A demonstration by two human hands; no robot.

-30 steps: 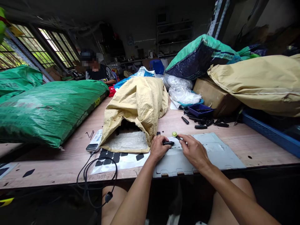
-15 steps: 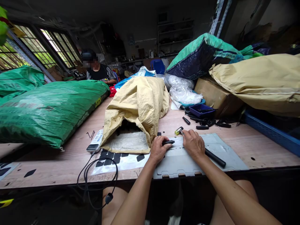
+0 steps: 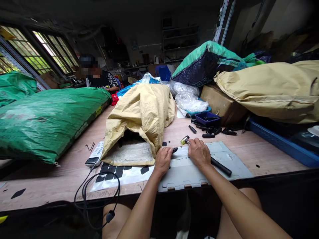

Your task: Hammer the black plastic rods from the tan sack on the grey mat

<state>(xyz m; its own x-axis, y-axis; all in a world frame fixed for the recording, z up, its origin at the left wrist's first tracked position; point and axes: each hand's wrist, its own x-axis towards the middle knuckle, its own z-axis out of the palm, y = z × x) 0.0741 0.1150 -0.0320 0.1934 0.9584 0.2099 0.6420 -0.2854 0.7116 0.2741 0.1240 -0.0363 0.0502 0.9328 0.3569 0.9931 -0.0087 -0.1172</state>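
Observation:
My right hand (image 3: 198,153) is closed round the neck of a hammer (image 3: 221,166). Its black handle points down to the right, and a clear yellowish face shows on its head beyond my fingers. Close by on the left, my left hand (image 3: 163,160) grips a small black cylindrical piece (image 3: 175,150), its tip poking out to the right; the rest is hidden by my fingers. Both hands are over a grey plastic sheet (image 3: 225,154) at the table's front edge. An open beige sack (image 3: 139,116), with a silvery lining at its mouth, lies just beyond my left hand.
Several black pieces (image 3: 208,135) lie around a purple tray (image 3: 207,118) at the back right. A blue crate (image 3: 279,141) stands at the right, a green sack (image 3: 50,119) at the left. A cabled white device (image 3: 95,155) lies left. Across the table sits a person (image 3: 99,78).
The whole view has shifted slightly, so most things appear farther left. My left hand has turned a little, and the black piece now tilts upward. The hammer stays in my right hand.

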